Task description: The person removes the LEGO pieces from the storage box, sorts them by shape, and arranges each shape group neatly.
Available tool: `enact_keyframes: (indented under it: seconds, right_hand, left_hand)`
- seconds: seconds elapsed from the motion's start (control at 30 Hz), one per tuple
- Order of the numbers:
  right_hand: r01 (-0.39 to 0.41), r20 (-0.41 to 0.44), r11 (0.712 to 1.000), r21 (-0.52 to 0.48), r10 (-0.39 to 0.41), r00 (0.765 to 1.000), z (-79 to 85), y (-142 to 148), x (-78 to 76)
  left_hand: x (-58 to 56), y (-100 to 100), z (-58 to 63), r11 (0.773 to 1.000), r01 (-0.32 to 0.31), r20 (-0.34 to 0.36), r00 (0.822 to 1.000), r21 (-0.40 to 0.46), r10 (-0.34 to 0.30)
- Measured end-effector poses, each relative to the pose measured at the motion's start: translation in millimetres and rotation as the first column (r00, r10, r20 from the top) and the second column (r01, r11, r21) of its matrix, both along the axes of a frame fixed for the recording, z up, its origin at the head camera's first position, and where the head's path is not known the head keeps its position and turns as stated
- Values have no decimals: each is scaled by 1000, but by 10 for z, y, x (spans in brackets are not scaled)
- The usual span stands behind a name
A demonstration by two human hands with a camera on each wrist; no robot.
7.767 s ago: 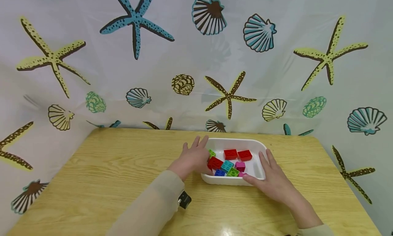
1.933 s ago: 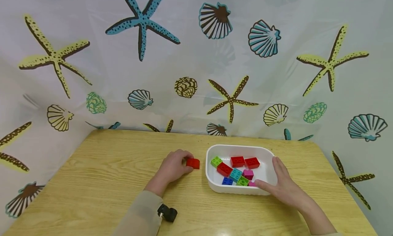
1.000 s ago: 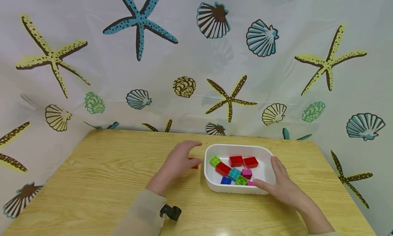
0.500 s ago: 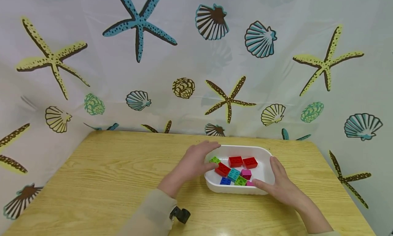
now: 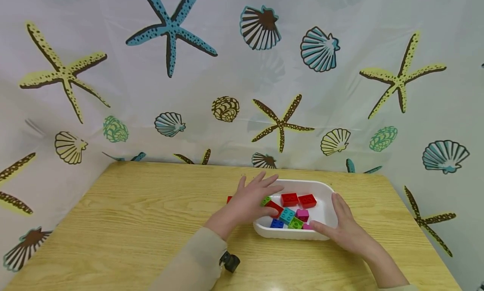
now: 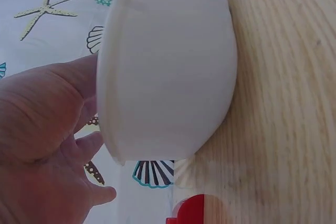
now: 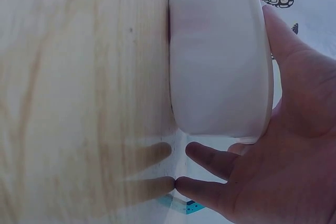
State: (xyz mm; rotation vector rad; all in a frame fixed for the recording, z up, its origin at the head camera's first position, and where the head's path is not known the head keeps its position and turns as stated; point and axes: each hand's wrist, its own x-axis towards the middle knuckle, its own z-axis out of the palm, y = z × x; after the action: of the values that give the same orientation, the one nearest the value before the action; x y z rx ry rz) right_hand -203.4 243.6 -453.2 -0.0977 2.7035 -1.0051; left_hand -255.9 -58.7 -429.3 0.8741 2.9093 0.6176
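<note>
A white plastic tray (image 5: 298, 234) on the table contains several toy building bricks: red (image 5: 289, 199), teal (image 5: 287, 215), pink (image 5: 302, 215), blue (image 5: 277, 223) and green (image 5: 295, 223). My left hand (image 5: 245, 205) reaches over the tray's left end, fingers spread, nothing between them. In the left wrist view its thumb passes behind the tray wall (image 6: 168, 72). Left of the tray, a red brick (image 5: 229, 199) is mostly hidden behind that hand. My right hand (image 5: 348, 230) rests at the tray's right end, thumb at the front rim, other fingers extended along the end wall.
The wooden table (image 5: 151, 207) extends to the left and front of the tray. A patterned curtain (image 5: 227, 72) with starfish and shells hangs behind and at both sides. A black clip-like device (image 5: 230, 262) sits by the left sleeve.
My left hand had the red brick on the table left of the tray, let it go, then moved right over the tray's left end with fingers spread. The right hand stays at the tray.
</note>
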Motion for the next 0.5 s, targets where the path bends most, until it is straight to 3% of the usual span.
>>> enact_keyframes:
  seconds: [0.5]
  right_hand:
    - [8,-10,1000,7,-8,1000,0,-14,3]
  left_hand:
    - [-44,114,-79,994,38,14,999,-99,-37]
